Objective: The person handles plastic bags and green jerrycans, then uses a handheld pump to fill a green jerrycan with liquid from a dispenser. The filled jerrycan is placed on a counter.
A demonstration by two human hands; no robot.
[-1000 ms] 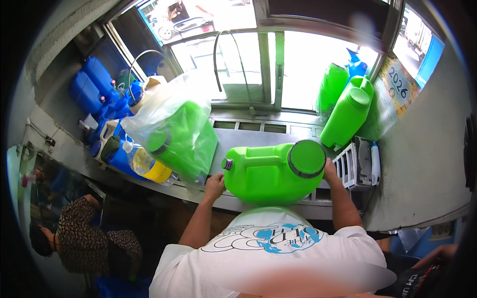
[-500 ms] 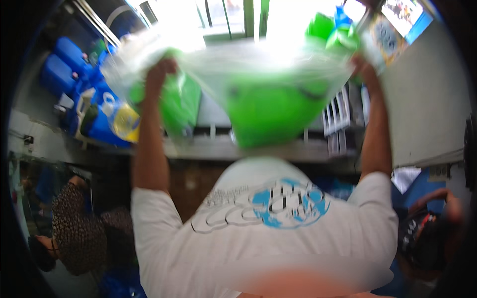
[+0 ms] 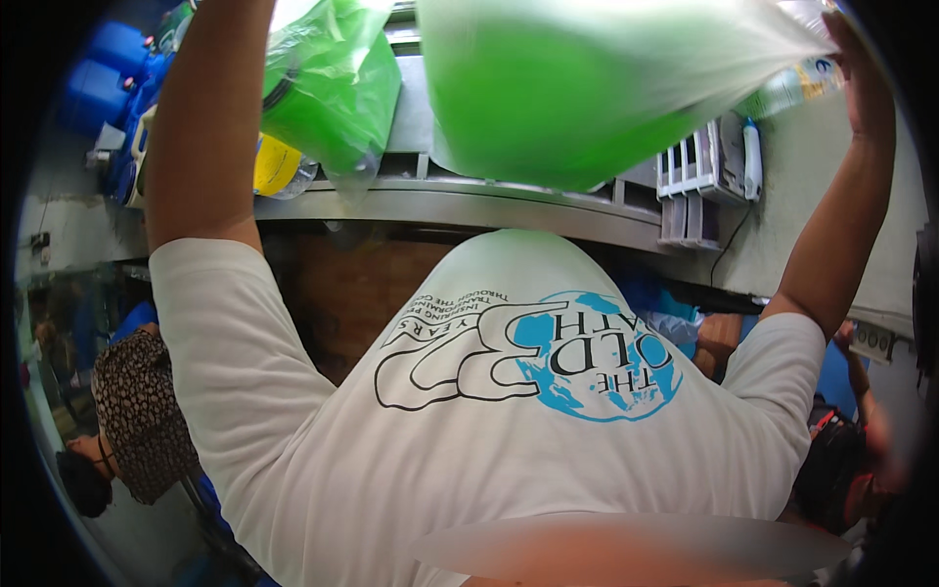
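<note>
Silvery metal covers the counter [image 3: 489, 205], which runs across from 11 to 1 o'clock. Below it, a white shirt [image 3: 469, 460] fills the middle down to 6 o'clock. A person in a patterned top [image 3: 137, 406] is at 8 o'clock. Toward 2 o'clock a clear bag [image 3: 729, 68] stretches taut across the large green jug [image 3: 558, 117], which is at 1 o'clock; whether the jug is inside the bag or behind it, I cannot tell. At 11 o'clock, a second green jug [image 3: 347, 88] shows through its own clear plastic on the counter. Blue jugs [image 3: 95, 93] crowd at 10 o'clock. A white rack [image 3: 685, 168] is at 2 o'clock, near the large green jug. At 10 o'clock, a bottle with a yellow band [image 3: 276, 166] is beside the second green jug. The right hand [image 3: 859, 83], at 2 o'clock, has its fingers clamped on the bag's edge. The left hand is beyond the top edge past 11 o'clock, so its grip cannot be told.
</note>
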